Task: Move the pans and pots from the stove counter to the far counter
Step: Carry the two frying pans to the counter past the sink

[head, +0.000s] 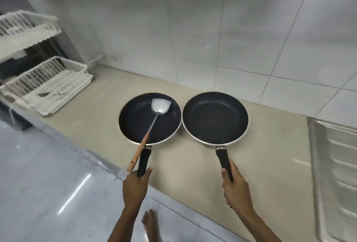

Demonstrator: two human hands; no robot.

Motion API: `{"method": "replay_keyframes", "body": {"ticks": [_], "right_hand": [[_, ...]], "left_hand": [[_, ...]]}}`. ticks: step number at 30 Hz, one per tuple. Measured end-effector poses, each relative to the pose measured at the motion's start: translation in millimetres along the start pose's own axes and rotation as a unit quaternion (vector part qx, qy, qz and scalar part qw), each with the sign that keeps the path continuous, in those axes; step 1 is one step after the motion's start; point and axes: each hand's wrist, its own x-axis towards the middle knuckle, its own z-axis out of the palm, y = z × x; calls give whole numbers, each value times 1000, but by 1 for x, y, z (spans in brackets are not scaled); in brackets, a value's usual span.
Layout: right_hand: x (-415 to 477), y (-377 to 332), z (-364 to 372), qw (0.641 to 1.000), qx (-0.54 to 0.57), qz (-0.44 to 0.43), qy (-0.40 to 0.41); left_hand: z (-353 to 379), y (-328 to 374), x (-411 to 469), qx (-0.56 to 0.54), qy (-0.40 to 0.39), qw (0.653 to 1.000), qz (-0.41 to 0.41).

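Observation:
Two black non-stick frying pans lie side by side over the beige counter (92, 125), rims almost touching. My left hand (135, 185) grips the black handle of the left pan (135, 121). A metal spatula (160, 106) with a wooden handle lies in that pan, its handle sticking out beside my hand. My right hand (234, 185) grips the black handle of the right pan (214, 118), which has nothing in it. Whether the pans rest on the counter or hover just above it I cannot tell.
A white two-tier dish rack (48, 85) stands at the counter's left end. A steel sink drainboard (336, 164) lies at the right. White wall tiles (193, 38) back the counter. Below its front edge are the glossy grey floor (48, 183) and a bare foot (149, 222).

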Motion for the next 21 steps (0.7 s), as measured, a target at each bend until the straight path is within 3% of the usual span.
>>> {"method": "replay_keyframes", "body": {"ticks": [4, 9, 21], "right_hand": [[16, -32, 105, 996, 24, 55, 66], [29, -77, 194, 984, 54, 114, 129], [56, -99, 265, 971, -7, 110, 213]], "left_hand": [[-31, 0, 129, 26, -59, 997, 40], [-62, 9, 229, 69, -112, 989, 73], [-59, 3, 326, 53, -200, 975, 82]]}}
